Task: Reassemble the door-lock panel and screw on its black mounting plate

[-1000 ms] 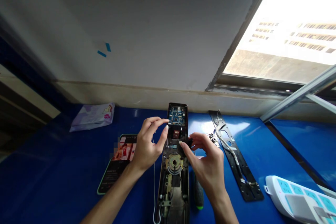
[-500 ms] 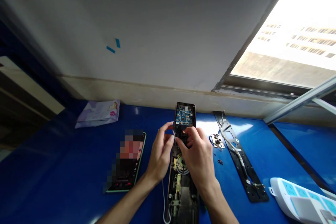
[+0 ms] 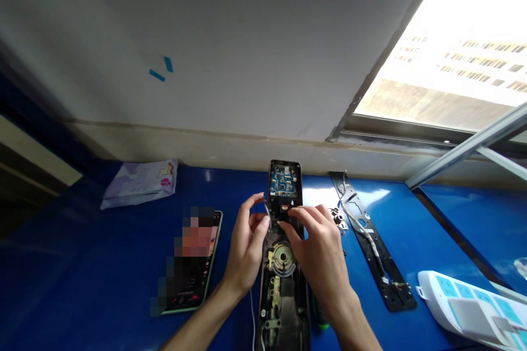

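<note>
An opened door-lock body (image 3: 284, 285) lies lengthwise on the blue table (image 3: 102, 263), its blue circuit board (image 3: 284, 181) at the far end and a round brass mechanism (image 3: 283, 258) in the middle. My left hand (image 3: 247, 249) is beside the lock's left edge, fingers curled and pinching a thin white wire. My right hand (image 3: 319, 255) lies over the lock's right side, fingertips pressed on a small dark part just below the circuit board. What the fingertips grip is too small to name.
A phone (image 3: 193, 263) lies left of the lock. A lilac packet (image 3: 140, 182) sits at the back left. Right of the lock lie a small metal part (image 3: 338, 218), a long black plate with a white cable (image 3: 370, 244), and a white power strip (image 3: 469, 307). A green-tipped tool (image 3: 321, 321) shows under my right wrist.
My right hand moved left from beside the lock onto its middle, below the circuit board. My left hand dropped from the board to the lock's left edge. The view shifted slightly.
</note>
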Tool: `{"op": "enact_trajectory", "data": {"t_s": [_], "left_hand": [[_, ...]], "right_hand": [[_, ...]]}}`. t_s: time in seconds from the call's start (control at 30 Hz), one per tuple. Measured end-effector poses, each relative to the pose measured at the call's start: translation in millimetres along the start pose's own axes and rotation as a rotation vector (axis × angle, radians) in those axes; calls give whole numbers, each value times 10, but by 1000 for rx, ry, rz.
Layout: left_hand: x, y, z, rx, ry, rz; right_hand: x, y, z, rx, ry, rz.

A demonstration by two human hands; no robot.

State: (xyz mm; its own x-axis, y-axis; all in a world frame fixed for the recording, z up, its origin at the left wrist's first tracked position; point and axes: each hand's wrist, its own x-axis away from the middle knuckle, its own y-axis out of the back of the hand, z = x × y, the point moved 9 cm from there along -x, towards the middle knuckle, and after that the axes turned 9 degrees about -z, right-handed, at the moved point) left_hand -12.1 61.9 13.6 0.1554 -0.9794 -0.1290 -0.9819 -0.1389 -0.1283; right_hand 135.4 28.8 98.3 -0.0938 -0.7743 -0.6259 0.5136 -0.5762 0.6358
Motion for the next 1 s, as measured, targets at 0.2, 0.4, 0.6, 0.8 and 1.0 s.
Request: {"op": "enact_trajectory", "data": {"t_s": [0.2, 0.4, 0.6, 0.8, 1.0], "left_hand": [[10, -7, 39, -24, 8, -8], [-18, 85, 85, -106, 36, -86], [-17, 52, 94, -113, 82, -64], [-18, -4, 85, -121, 54, -28], [-68, 59, 66, -159, 13, -57]], "right_hand": [[45, -27, -93, -56, 0, -5], [-52, 47, -120, -182, -11, 0], [-387, 213, -237, -247, -66, -37], [-924, 356, -206, -314, -55, -108], [-1274, 333, 56, -351, 112, -14]]}}
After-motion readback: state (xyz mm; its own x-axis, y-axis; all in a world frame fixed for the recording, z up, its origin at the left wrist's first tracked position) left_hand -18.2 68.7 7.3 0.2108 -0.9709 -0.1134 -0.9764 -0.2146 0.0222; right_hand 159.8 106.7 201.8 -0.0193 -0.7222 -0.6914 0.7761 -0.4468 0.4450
